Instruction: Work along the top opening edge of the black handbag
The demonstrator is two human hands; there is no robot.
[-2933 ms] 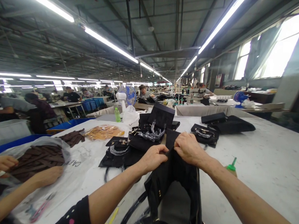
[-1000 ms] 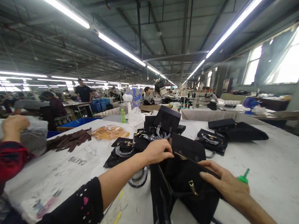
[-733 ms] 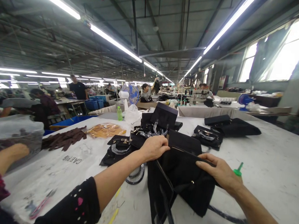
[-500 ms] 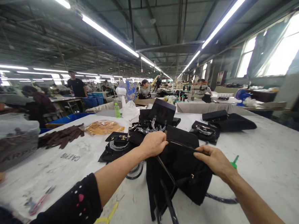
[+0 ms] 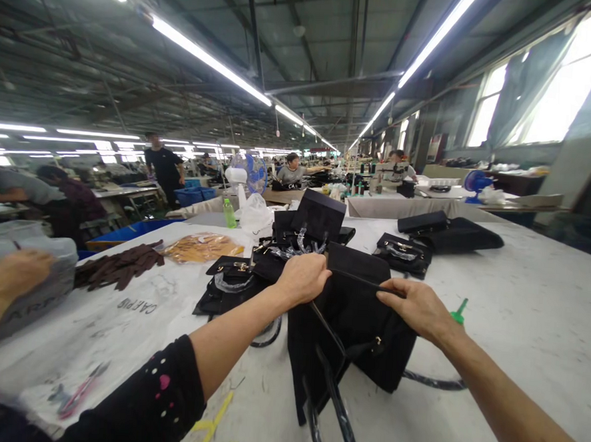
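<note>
A black handbag [image 5: 354,318] with a raised flap, gold-coloured hardware and long plastic-wrapped handles [image 5: 337,403] is held up over the white table. My left hand [image 5: 302,278] is closed on its top edge at the left, fingers curled inward. At the right end of the same edge, my right hand [image 5: 417,308] pinches the bag between thumb and fingers. A dark zip-like line runs along the edge between the two hands. The bag's inside is hidden from view.
More black bags lie behind [image 5: 320,216], at left [image 5: 229,283] and at right [image 5: 406,254]. Brown strips [image 5: 122,264], a bagged tan bundle [image 5: 204,247], pink-handled snippers [image 5: 82,391] and a green-tipped item [image 5: 459,312] rest on the table [image 5: 533,342]. A co-worker's hand [image 5: 19,274] is at far left.
Both my hands keep their hold on the bag's edge, with only a slight shift in view. At the left, the co-worker's hand has risen and come further into the picture.
</note>
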